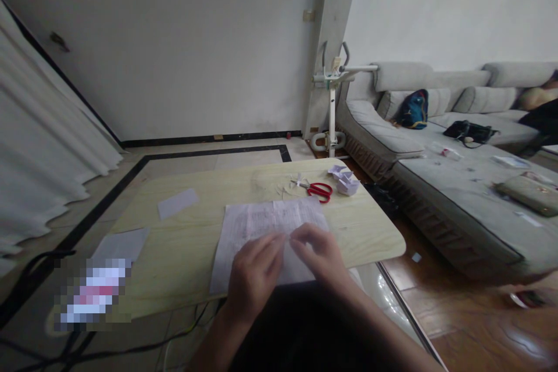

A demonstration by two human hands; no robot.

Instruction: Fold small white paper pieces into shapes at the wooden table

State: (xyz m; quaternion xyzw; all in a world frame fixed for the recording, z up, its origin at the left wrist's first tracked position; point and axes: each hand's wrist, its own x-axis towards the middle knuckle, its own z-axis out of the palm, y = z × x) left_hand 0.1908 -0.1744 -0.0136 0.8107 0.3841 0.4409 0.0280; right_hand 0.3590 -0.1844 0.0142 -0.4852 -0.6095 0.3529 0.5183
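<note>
A large printed sheet of paper [253, 224] with creases lies at the near edge of the table. Above it, my left hand [256, 264] and my right hand [319, 253] come together, fingertips almost touching. Both sets of fingers are closed in a pinch. Something small and pale may be between them, but blur keeps me from making it out. Beyond the sheet lie red-handled scissors [320, 190] with thin paper scraps [285, 190] around the blades. Folded or crumpled white paper pieces [347, 182] sit at the table's far right corner.
On the left of the wooden table [183, 256] are a small paper slip [178, 203], another sheet [124, 244] and a pixelated patch. A grey sofa [462, 209] with bags stands to the right, with a person partly visible at its far end. Cables [143, 349] run below left.
</note>
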